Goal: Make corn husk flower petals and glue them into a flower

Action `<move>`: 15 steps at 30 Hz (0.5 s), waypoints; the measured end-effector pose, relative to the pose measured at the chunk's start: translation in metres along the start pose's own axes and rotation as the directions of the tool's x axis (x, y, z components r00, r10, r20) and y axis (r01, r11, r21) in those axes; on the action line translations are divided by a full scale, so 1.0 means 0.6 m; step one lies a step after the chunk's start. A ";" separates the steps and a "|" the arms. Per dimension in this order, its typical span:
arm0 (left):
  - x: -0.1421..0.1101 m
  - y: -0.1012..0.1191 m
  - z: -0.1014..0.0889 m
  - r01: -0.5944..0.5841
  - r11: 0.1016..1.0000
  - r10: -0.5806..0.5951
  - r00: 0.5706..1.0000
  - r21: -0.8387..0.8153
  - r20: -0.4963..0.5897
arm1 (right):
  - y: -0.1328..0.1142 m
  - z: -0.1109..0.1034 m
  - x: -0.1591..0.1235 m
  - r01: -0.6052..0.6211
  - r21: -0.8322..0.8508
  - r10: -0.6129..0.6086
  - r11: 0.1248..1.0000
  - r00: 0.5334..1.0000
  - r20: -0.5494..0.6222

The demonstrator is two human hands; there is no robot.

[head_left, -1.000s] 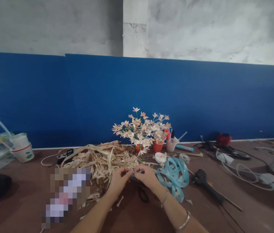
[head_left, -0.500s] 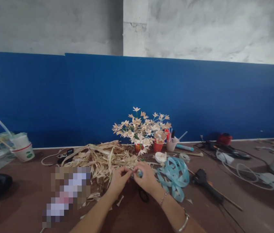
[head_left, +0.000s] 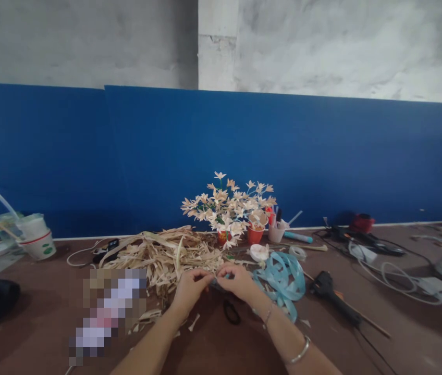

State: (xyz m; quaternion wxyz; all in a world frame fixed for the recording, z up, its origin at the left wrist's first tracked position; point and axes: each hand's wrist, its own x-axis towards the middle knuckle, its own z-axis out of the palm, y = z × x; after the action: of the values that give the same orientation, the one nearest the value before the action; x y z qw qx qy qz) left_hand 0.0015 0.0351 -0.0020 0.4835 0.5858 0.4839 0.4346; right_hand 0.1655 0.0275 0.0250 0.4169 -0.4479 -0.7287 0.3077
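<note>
My left hand and my right hand meet above the table, thumbs and forefingers pinched close together. Whatever is between the fingertips is too small to make out. Below my right hand lies a black loop, perhaps a scissors handle. Just beyond my left hand spreads a heap of dry, straw-coloured husk strips. A tangle of light blue ribbon lies right of my right hand. Behind both hands stand cream-coloured artificial flowers in a small red pot.
At right rests a black hot glue gun beside a thin stick. White cables trail farther right. A red cup and a white cup with pens stand at the back. Paper cup at far left; blue partition behind.
My right hand has turned slightly, its fingers straighter and lower, and its forearm has shifted a little right. More of the black loop shows. My left hand has hardly moved.
</note>
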 end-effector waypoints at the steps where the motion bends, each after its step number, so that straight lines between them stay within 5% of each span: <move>1: -0.001 0.002 0.001 0.004 1.000 -0.004 1.000 -0.012 0.007 | 0.000 -0.003 0.000 -0.042 0.035 0.041 0.998 0.999 0.036; 5: -0.007 0.008 0.004 -0.011 0.999 0.012 1.000 -0.038 0.029 | -0.004 -0.005 -0.002 -0.095 0.019 0.094 0.995 0.994 0.057; 10: -0.008 0.009 0.006 -0.049 0.998 0.048 0.999 -0.033 -0.009 | -0.018 0.014 -0.010 0.056 -0.296 -0.105 0.954 0.983 -0.151; 15: -0.004 0.009 0.005 -0.067 0.998 0.067 0.998 -0.001 -0.019 | -0.031 0.022 -0.016 0.088 -0.519 -0.207 0.850 0.962 -0.176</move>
State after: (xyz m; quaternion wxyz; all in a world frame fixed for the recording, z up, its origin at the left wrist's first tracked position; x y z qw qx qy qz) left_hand 0.0051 0.0321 0.0027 0.4647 0.5972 0.4680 0.4565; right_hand 0.1488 0.0100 0.0310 0.3871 -0.5159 -0.7640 0.0197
